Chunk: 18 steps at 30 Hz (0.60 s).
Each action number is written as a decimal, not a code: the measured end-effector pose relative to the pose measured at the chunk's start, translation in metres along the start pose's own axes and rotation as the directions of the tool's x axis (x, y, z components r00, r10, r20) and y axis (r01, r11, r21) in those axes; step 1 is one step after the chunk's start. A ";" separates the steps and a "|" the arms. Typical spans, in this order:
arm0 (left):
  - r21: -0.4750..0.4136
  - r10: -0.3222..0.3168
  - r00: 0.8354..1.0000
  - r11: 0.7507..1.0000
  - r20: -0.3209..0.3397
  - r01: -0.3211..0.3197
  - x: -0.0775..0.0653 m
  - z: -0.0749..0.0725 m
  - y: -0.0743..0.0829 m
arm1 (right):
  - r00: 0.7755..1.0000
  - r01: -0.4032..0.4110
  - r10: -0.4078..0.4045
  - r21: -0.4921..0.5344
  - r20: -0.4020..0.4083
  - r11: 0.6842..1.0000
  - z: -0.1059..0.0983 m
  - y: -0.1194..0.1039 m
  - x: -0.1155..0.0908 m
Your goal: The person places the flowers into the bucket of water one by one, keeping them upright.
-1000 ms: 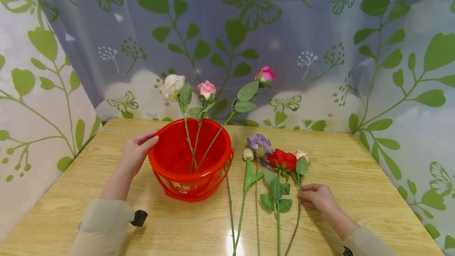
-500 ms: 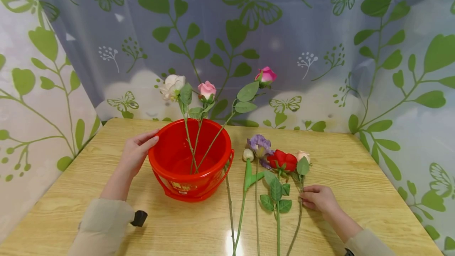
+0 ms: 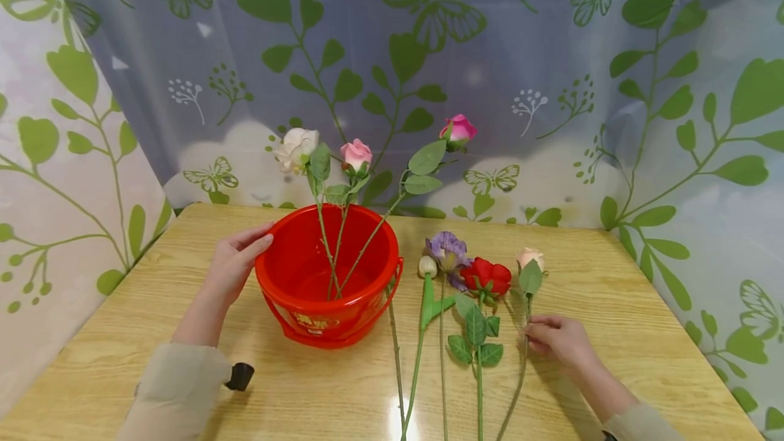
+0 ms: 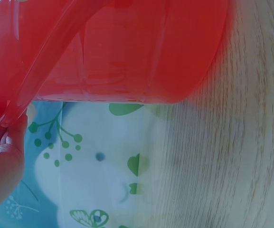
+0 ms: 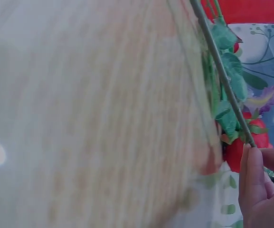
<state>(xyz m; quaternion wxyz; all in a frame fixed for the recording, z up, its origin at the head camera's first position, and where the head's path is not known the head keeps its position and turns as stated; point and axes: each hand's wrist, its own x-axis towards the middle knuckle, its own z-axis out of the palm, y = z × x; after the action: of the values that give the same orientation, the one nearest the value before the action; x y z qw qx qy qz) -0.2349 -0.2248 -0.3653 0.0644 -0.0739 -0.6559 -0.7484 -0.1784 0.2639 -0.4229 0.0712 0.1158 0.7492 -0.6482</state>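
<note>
My left hand (image 3: 235, 260) holds the left rim of a red plastic bucket (image 3: 358, 318), thumb over the edge. In the left wrist view, the fingers of that hand (image 4: 6, 156) are at the rim near the bucket's handle (image 4: 44, 61). A white rose (image 3: 297, 150), a light pink rose (image 3: 356, 156) and a deep pink rose (image 3: 461, 129) lean in the bucket. On the right, my right hand (image 3: 562, 341) pinches the stem of a peach rose (image 3: 530, 258). The right wrist view shows this stem (image 5: 224, 78) between thumb and fingertips, slightly above the table.
Between bucket and right hand lie a cream tulip (image 3: 428, 266), a purple flower (image 3: 448, 249) and a red flower (image 3: 488, 276), stems toward me. Another stem (image 3: 396, 346) runs beside the bucket, its upper end hidden. A patterned curtain (image 3: 527, 33) stands behind the wooden table (image 3: 612, 291).
The right hand has moved a little to the right with the peach rose, whose head now stands apart from the red flower. The left hand and bucket stay put.
</note>
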 end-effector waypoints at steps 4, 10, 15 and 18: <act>0.007 0.002 1.000 1.000 0.000 -0.002 0.000 0.000 0.000 | 1.000 0.018 -0.018 -0.006 0.008 1.000 -0.002 -0.006 -0.003; -0.005 -0.001 1.000 1.000 -0.002 0.001 0.000 0.000 -0.001 | 1.000 0.024 -0.024 0.026 0.011 0.999 -0.005 -0.016 -0.005; 0.002 -0.009 1.000 1.000 -0.007 0.009 0.000 0.000 -0.001 | 0.999 0.028 -0.029 0.053 0.014 0.998 -0.007 -0.025 -0.008; -0.001 -0.008 1.000 1.000 -0.004 0.008 0.000 0.000 -0.001 | 0.999 0.047 -0.048 0.064 0.014 0.997 -0.008 -0.032 -0.010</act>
<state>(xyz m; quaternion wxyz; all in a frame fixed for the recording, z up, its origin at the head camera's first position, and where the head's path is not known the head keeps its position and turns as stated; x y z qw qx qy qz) -0.2350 -0.2248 -0.3660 0.0627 -0.0699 -0.6556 -0.7492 -0.1767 0.2665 -0.3889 0.0582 0.0952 0.7302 -0.6740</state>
